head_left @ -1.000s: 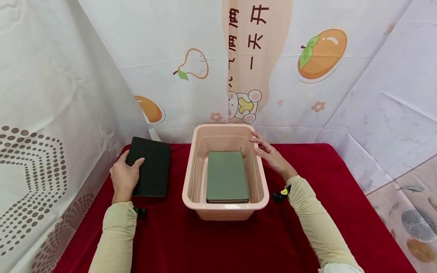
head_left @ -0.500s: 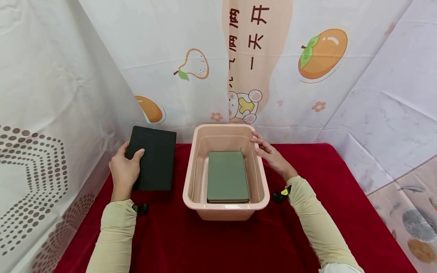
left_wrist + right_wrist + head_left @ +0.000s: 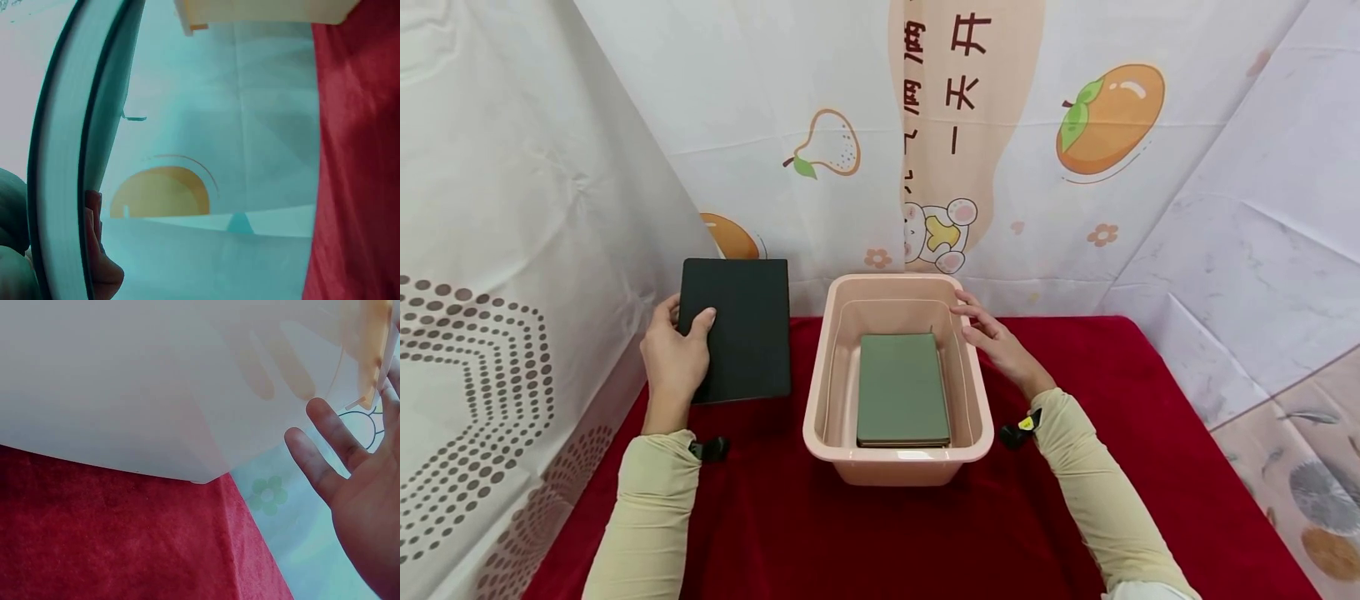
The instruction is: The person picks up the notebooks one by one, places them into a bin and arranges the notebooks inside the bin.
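**Black book lifted beside the bin**

Nearest, two cream sleeves reach out over a red cloth (image 3: 880, 533). At about 10 o'clock the left hand (image 3: 672, 360) grips a black book (image 3: 737, 329) by its left edge, thumb on the cover and fingers curled behind; the book hangs tilted above the cloth, just left of the bin. It looks like a stiff, flat hardback of moderate weight, probably with a smooth cover that could slip, so a grip along the long edge near its middle seems soundest. Its cover is plain matte black; the left wrist view shows a pale block of pages between dark boards.

Dead ahead sits a pink bin (image 3: 822, 392) with a green book (image 3: 901, 388) lying flat on its floor. At 1 o'clock the right hand (image 3: 996, 343) rests on the bin's right rim, fingers straight and spread, holding nothing. Beyond hangs a fruit-printed backdrop (image 3: 1105, 117).
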Action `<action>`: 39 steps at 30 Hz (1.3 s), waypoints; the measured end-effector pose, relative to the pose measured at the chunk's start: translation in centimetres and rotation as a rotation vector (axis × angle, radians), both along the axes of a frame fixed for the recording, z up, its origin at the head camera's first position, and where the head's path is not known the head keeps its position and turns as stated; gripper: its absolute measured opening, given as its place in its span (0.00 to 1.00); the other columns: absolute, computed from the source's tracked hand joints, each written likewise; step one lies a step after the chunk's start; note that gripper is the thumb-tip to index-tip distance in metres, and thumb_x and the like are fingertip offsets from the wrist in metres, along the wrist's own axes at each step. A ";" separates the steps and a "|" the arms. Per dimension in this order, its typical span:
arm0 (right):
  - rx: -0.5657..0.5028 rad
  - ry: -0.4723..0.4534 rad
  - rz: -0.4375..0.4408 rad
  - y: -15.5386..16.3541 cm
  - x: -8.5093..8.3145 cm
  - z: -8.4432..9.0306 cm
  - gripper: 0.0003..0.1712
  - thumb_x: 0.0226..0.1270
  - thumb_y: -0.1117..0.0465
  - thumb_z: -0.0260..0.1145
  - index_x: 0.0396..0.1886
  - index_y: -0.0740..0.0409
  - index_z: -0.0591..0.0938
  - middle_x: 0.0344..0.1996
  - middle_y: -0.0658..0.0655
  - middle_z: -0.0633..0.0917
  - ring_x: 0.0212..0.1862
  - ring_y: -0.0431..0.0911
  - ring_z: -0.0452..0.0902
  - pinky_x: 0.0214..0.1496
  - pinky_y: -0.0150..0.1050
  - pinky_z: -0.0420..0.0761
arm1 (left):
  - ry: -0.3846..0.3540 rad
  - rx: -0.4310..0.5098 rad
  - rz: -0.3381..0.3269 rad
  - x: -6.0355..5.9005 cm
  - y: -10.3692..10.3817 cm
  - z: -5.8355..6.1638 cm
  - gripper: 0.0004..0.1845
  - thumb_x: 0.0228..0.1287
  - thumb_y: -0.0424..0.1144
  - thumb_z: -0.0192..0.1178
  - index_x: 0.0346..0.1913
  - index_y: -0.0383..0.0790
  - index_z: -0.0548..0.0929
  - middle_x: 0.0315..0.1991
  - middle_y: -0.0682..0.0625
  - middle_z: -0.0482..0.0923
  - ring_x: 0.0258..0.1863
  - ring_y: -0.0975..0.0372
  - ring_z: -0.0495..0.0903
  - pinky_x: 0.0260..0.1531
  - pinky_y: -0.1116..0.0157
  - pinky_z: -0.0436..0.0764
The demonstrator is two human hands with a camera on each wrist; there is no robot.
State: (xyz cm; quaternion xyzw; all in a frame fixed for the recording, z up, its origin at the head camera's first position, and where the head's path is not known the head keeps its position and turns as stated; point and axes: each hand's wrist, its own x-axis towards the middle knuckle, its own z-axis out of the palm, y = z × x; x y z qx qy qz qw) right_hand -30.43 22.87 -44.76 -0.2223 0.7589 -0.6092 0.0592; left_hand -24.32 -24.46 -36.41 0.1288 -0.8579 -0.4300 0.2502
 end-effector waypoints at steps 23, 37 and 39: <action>0.013 0.004 0.014 0.2 -0.3 0.0 0.28 0.82 0.57 0.52 0.74 0.64 0.65 0.84 0.45 0.49 0.83 0.53 0.45 0.63 0.27 0.75 | 0.009 0.260 -0.143 -0.2 4.2 4.0 0.32 0.77 0.49 0.54 0.79 0.50 0.61 0.62 0.43 0.71 0.43 0.67 0.75 0.44 0.69 0.77; 0.007 0.001 0.005 -0.1 -0.2 -0.2 0.28 0.82 0.57 0.52 0.74 0.64 0.65 0.84 0.48 0.49 0.80 0.56 0.51 0.62 0.30 0.77 | -0.021 0.344 -0.271 -0.2 6.7 5.0 0.34 0.79 0.48 0.51 0.81 0.51 0.54 0.66 0.43 0.66 0.50 0.62 0.75 0.51 0.63 0.76; 0.000 -0.002 -0.004 0.0 -0.2 -0.2 0.27 0.82 0.57 0.52 0.74 0.63 0.66 0.84 0.47 0.49 0.79 0.55 0.53 0.60 0.28 0.77 | -0.017 0.357 -0.289 -0.4 7.1 5.1 0.33 0.79 0.48 0.52 0.81 0.52 0.54 0.64 0.44 0.66 0.50 0.61 0.75 0.52 0.62 0.75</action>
